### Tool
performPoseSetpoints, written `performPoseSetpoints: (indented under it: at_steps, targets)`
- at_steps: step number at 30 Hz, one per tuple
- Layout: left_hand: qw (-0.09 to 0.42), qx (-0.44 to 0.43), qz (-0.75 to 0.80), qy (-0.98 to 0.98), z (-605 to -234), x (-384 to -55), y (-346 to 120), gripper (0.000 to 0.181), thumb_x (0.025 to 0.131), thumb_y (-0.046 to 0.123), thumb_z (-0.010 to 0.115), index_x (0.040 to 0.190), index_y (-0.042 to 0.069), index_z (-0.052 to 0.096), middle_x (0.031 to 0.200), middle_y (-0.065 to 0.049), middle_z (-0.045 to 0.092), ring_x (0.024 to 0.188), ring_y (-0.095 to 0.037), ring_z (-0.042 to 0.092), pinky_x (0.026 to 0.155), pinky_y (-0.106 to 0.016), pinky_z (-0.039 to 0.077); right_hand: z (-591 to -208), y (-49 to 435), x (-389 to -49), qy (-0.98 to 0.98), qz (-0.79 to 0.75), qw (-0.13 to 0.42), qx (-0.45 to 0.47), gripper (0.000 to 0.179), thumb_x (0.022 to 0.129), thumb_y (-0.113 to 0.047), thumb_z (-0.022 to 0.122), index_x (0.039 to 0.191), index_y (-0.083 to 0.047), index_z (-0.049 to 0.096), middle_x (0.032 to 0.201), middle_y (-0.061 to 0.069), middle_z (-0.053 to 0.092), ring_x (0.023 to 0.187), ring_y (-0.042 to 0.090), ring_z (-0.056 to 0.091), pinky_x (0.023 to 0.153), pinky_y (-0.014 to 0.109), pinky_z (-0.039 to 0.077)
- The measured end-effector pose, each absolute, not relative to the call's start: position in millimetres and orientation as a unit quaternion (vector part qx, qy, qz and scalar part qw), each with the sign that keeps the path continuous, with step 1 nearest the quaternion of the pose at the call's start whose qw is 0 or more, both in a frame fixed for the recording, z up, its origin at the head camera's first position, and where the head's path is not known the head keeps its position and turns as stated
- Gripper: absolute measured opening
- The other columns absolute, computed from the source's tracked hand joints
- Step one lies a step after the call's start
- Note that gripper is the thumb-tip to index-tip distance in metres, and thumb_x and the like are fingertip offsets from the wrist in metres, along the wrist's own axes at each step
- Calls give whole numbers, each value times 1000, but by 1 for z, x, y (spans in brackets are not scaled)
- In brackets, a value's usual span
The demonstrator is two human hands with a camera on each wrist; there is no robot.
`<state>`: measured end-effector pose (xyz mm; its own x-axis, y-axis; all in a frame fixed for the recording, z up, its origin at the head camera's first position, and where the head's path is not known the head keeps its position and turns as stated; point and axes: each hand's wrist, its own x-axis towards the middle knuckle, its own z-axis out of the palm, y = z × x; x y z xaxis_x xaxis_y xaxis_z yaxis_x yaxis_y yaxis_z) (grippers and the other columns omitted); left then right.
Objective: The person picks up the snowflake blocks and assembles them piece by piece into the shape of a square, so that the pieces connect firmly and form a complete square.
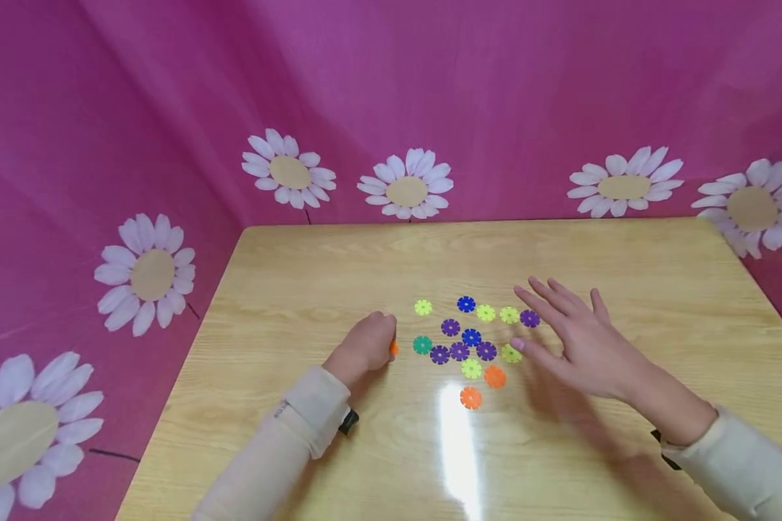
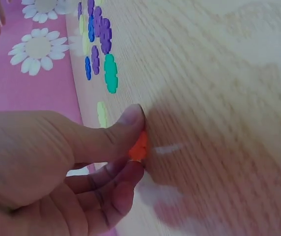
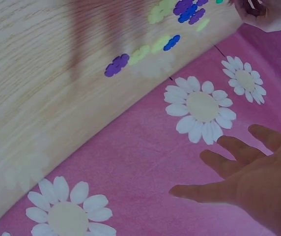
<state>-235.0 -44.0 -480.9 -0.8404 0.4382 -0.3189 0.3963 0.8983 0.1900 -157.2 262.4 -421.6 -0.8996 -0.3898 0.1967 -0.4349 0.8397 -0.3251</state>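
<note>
My left hand (image 1: 365, 345) pinches an orange notched disc (image 2: 139, 146) between thumb and fingers, low over the table, left of the other discs. In the left wrist view the disc stands on edge in the grip. My right hand (image 1: 583, 340) is spread with fingers straight and holds nothing. It hovers at the right side of the group, near a purple disc (image 1: 530, 318) and a yellow-green disc (image 1: 511, 353). A green disc (image 1: 422, 345) is the nearest of the group's lower row to my left hand. Two orange discs (image 1: 494, 376) lie at the front.
Several purple, blue and yellow-green discs (image 1: 459, 351) lie flat in a loose cluster on the wooden table (image 1: 339, 268). A pink cloth with white daisies (image 1: 407, 189) hangs along the back and left sides. Light glares on the tabletop in front of the discs.
</note>
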Motion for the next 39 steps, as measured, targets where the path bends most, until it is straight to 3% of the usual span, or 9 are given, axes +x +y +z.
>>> performPoseSetpoints:
  at_steps: [7,10,14,17,22,26,34,39]
  targets:
    - [173,205,213,939,-466,-241,-54,23,76,10,76,82,10,53,74,0,51,72,-15,47,62,-23,43,-420,262,-164,-955,188,66,219,70,86,-52,57,144,-24,32,149,7,28,137,34,19,103,68,-7]
    - [151,206,295,921,-453,-239,-54,21,79,11,73,84,11,53,76,0,53,72,-14,49,62,-22,44,-427,262,-168,-950,184,80,238,61,86,-46,60,138,-17,45,143,9,38,133,35,28,105,68,11]
    - [125,206,377,895,-432,-232,-47,18,82,13,71,90,13,55,83,1,57,76,-13,53,66,-22,50,-450,262,-178,-940,163,92,285,41,84,-27,68,118,-5,62,123,14,57,117,34,50,96,55,41]
    - [116,200,409,883,-419,-226,-41,17,83,17,71,93,14,57,85,4,59,78,-12,54,68,-22,51,-470,263,-182,-941,156,64,294,33,82,-20,70,111,-4,66,112,13,62,104,29,58,88,46,50]
    - [115,198,450,863,-410,-218,-36,13,83,20,70,93,17,61,86,6,61,79,-12,57,68,-23,52,-489,262,-182,-955,151,15,253,35,81,-27,72,110,-9,67,104,6,59,82,14,54,71,31,54]
    - [124,200,481,845,-410,-213,-33,10,84,19,68,93,18,63,87,6,63,80,-12,58,66,-24,53,-495,261,-182,-961,157,-3,226,31,80,-27,73,106,-11,69,97,2,54,69,8,45,57,21,46]
    - [132,168,519,827,-417,-209,-30,11,84,19,69,94,20,64,87,6,63,80,-14,58,65,-26,54,-488,256,-187,-946,287,-17,151,15,79,-15,74,87,-11,63,75,-6,57,67,10,51,57,23,48]
    - [156,159,558,799,-423,-208,-27,13,85,18,68,97,15,63,89,1,64,78,-16,62,66,-27,55,-461,245,-180,-893,434,8,118,9,81,-16,72,85,-11,66,76,-2,65,67,14,62,57,23,55]
